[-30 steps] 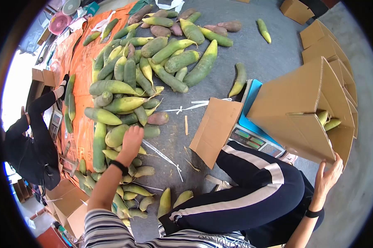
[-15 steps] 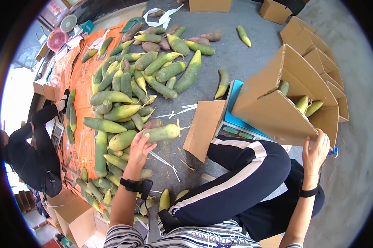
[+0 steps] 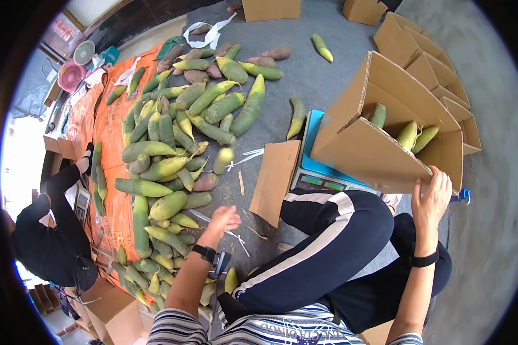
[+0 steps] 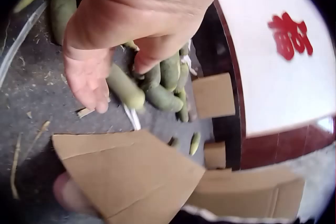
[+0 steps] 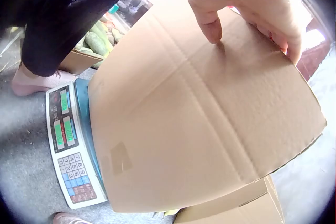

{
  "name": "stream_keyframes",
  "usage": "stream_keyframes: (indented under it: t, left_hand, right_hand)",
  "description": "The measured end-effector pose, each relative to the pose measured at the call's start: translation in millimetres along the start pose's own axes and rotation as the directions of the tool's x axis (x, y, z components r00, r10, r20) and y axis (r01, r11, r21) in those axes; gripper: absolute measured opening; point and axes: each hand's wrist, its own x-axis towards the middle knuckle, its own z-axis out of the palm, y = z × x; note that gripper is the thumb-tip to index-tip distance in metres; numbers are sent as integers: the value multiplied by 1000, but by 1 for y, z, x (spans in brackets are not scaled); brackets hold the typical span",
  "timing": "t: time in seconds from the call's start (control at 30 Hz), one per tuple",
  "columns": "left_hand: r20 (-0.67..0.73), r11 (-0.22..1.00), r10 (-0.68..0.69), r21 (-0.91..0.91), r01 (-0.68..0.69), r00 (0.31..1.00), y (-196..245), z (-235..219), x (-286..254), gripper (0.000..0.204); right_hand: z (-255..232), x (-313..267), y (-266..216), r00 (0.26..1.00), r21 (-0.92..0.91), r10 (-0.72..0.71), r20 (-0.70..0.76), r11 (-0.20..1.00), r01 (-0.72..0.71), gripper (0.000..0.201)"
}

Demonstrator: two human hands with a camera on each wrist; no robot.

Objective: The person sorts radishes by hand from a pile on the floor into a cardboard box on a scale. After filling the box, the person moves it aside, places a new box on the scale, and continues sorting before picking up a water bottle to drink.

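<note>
My left hand [image 3: 221,221] is over the floor beside the radish pile, its fingers loosely bent and holding nothing. A blurred green radish [image 3: 223,161] with a pale tip is just beyond it, apart from the fingers; the left wrist view also shows this radish [image 4: 126,88] past my fingertips. With my right hand [image 3: 432,198] I grip the edge of a tall cardboard box [image 3: 351,158], thumb on its outer face and fingers over the rim. Several green radishes [image 3: 408,135] are inside the box, which stands on a blue-topped scale [image 5: 65,129].
Green and reddish radishes [image 3: 172,155] lie heaped on the floor and an orange sheet [image 3: 112,190]. A loose cardboard flap [image 3: 274,178] projects by the scale. More boxes [image 3: 420,52] stand at the right. A person in black [image 3: 52,241] sits at the left.
My left hand took up a green radish from the pile, held it over the floor, and now has let it go. The right hand keeps its grip as the box tilts its opening more into view.
</note>
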Motion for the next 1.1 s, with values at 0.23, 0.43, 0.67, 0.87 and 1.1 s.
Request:
stream_keyframes:
  t: [0.23,0.43,0.67,0.87,1.1]
  left_hand:
    - [166,348,305,897,-272,938,-33,-14,-22,37]
    - [-91,-4,741,990,139,666,28,-81,-27,53]
    - [-57,-218,754,918,331,655,40,-173,9,56]
    - [-69,-291,709,878,379,702,61,-147,4,54]
    - [68,-400,766,829,392,639,43,-165,38,21]
  right_hand:
    - [1,0,0,999,-34,-19,-29,999,18,37]
    - [3,-3,3,1000,-14,-17,-23,1000,17,38]
    - [6,0,2,999,-52,-29,-39,998,27,38]
    - [8,3,1,1000,-66,-22,-22,998,21,37]
    - [6,4,-2,998,-75,-38,-58,997,34,38]
